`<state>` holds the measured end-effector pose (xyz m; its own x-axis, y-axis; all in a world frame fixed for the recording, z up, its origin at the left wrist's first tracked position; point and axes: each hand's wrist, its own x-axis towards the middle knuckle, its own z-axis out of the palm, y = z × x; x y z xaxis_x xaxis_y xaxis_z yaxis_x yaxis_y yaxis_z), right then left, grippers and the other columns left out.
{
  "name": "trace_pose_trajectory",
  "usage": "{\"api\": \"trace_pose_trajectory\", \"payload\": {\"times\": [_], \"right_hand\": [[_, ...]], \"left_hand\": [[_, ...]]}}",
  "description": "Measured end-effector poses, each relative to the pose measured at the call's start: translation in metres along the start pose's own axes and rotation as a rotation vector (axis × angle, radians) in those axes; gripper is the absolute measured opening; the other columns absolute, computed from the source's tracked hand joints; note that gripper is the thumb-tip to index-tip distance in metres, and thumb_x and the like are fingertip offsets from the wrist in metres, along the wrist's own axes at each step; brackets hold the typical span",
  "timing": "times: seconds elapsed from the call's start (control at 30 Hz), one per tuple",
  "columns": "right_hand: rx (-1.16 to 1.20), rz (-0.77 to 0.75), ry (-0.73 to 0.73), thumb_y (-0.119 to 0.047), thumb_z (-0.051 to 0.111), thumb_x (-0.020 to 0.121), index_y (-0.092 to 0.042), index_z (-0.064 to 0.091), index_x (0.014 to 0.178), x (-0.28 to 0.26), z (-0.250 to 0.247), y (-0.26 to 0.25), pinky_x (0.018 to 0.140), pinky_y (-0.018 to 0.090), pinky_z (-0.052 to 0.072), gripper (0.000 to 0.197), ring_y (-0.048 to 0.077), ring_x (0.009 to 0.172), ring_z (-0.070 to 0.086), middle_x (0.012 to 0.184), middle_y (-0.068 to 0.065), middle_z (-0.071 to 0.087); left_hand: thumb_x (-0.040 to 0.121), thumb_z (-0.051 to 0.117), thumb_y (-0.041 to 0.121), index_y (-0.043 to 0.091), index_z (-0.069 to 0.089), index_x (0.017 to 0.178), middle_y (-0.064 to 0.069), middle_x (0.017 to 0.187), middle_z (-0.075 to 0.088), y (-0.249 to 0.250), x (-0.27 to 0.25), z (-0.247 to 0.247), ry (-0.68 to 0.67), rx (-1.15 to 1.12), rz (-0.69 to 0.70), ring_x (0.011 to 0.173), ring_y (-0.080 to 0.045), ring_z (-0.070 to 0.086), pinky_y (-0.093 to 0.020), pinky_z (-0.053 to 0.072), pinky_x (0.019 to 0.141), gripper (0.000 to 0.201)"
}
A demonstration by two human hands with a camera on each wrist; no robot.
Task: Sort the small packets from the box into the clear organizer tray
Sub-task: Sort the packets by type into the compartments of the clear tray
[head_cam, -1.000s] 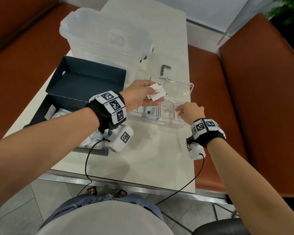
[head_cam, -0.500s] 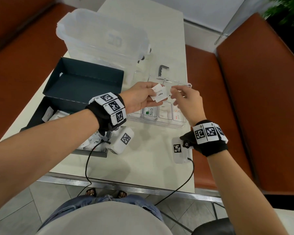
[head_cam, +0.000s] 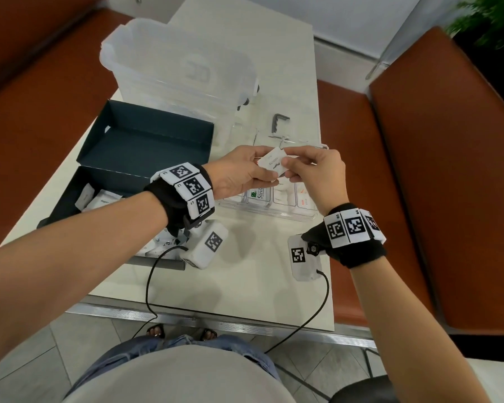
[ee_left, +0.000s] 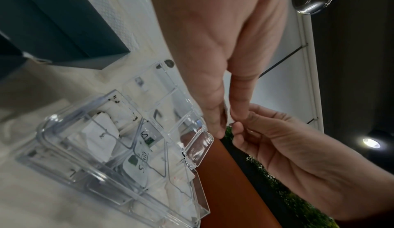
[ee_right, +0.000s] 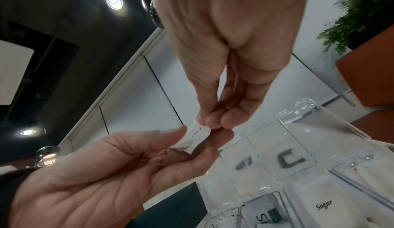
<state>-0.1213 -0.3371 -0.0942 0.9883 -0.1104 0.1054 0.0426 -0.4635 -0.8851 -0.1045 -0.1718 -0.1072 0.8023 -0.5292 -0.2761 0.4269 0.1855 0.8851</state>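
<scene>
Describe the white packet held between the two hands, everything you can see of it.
The packet is a small, flat, white paper sachet with a line of dark script that looks like "Pepper" and finer print too small to read. It is tilted in the air above the clear organizer tray, touching neither tray nor table. The left hand holds its near-left end, thumb on top; the right hand pinches its far-right end between thumb and fingertips. In the right wrist view it looks slightly bent. It appears sealed.

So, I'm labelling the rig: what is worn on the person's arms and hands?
Both forearms are bare, without sleeves. Each wrist carries a black band ringed with white square tiles printed with black coded markers. A white camera block bearing a marker hangs under each wrist, with a thin black cable trailing from it. The hands wear no gloves.
</scene>
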Motion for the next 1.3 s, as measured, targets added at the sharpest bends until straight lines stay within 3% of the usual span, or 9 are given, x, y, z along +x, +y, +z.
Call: {"api": "trace_pose_trajectory", "payload": {"times": [0.17,0.27,0.33,0.5,0.63,0.73,0.87,1.07,1.3], "right_hand": [[-0.03,-0.011,-0.005,-0.015,0.073,0.083,-0.018,0.073,0.096,0.001,0.004,-0.004,0.065,0.022,0.058,0.014,0.009,0.062,0.069,0.065,-0.001,0.071],[-0.045,0.0,0.088,-0.013,0.071,0.085,-0.013,0.073,0.099,0.01,-0.001,0.001,0.062,0.017,0.056,0.015,0.003,0.056,0.064,0.065,-0.004,0.069],[-0.047,0.044,0.107,-0.01,0.069,0.086,-0.008,0.073,0.1,0.017,-0.003,0.005,0.061,0.017,0.055,0.014,0.004,0.056,0.063,0.069,-0.002,0.068],[-0.259,0.071,-0.06,-0.008,0.065,0.088,-0.007,0.072,0.1,0.031,0.012,0.015,0.075,0.026,0.054,0.015,0.011,0.068,0.06,0.081,0.003,0.068],[-0.438,0.04,-0.183,-0.007,0.063,0.089,-0.007,0.073,0.103,0.04,0.034,0.017,0.075,0.015,0.039,0.017,0.012,0.083,0.057,0.094,0.008,0.069],[-0.444,0.006,-0.281,-0.006,0.065,0.088,-0.006,0.074,0.102,0.038,0.055,0.015,0.07,0.007,0.04,0.016,0.011,0.082,0.058,0.09,0.006,0.068],[-0.51,-0.071,-0.356,-0.006,0.066,0.086,-0.007,0.074,0.096,0.038,0.076,0.013,0.074,0.018,0.041,0.013,0.014,0.077,0.057,0.084,0.008,0.068],[-0.701,-0.092,-0.392,-0.007,0.064,0.086,-0.011,0.073,0.092,0.039,0.097,0.024,0.09,0.039,0.05,0.011,0.027,0.097,0.062,0.096,0.01,0.071],[-0.758,-0.1,-0.373,-0.003,0.059,0.086,-0.008,0.072,0.088,0.039,0.107,0.032,0.085,0.04,0.051,0.014,0.029,0.09,0.063,0.095,0.012,0.068]], "left_hand": [[0.093,0.051,-0.01,-0.001,0.054,0.127,-0.014,0.108,0.063,0.004,-0.002,0.002,0.014,-0.033,0.011,0.097,-0.019,0.066,-0.028,0.056,0.087,0.035],[0.098,0.047,-0.004,-0.003,0.052,0.132,-0.018,0.117,0.063,0.009,-0.002,-0.002,0.122,-0.061,0.01,0.099,-0.023,0.066,-0.028,0.058,0.082,0.035],[0.099,0.044,-0.004,-0.002,0.052,0.131,-0.019,0.122,0.063,0.014,-0.002,-0.012,0.212,-0.075,0.038,0.104,-0.023,0.066,-0.03,0.057,0.084,0.034],[0.099,0.043,-0.005,0.001,0.059,0.121,-0.016,0.118,0.067,0.022,-0.007,-0.035,0.346,-0.085,0.108,0.105,-0.022,0.068,-0.033,0.055,0.091,0.027],[0.1,0.043,-0.004,0.003,0.06,0.119,-0.015,0.116,0.068,0.021,-0.013,-0.044,0.362,-0.071,0.118,0.106,-0.021,0.068,-0.033,0.055,0.091,0.026],[0.1,0.042,-0.004,0.002,0.059,0.119,-0.015,0.117,0.067,0.018,-0.016,-0.046,0.368,-0.069,0.116,0.106,-0.02,0.068,-0.033,0.055,0.091,0.026],[0.1,0.042,-0.004,0.0,0.057,0.124,-0.017,0.119,0.066,0.016,-0.019,-0.049,0.351,-0.074,0.124,0.108,-0.021,0.067,-0.033,0.055,0.091,0.028],[0.1,0.042,-0.004,0.0,0.057,0.124,-0.018,0.12,0.065,0.015,-0.021,-0.056,0.344,-0.09,0.131,0.107,-0.021,0.068,-0.032,0.056,0.089,0.028],[0.101,0.041,-0.001,0.002,0.057,0.12,-0.018,0.119,0.066,0.015,-0.023,-0.055,0.34,-0.11,0.121,0.104,-0.02,0.069,-0.033,0.058,0.086,0.026]]}}
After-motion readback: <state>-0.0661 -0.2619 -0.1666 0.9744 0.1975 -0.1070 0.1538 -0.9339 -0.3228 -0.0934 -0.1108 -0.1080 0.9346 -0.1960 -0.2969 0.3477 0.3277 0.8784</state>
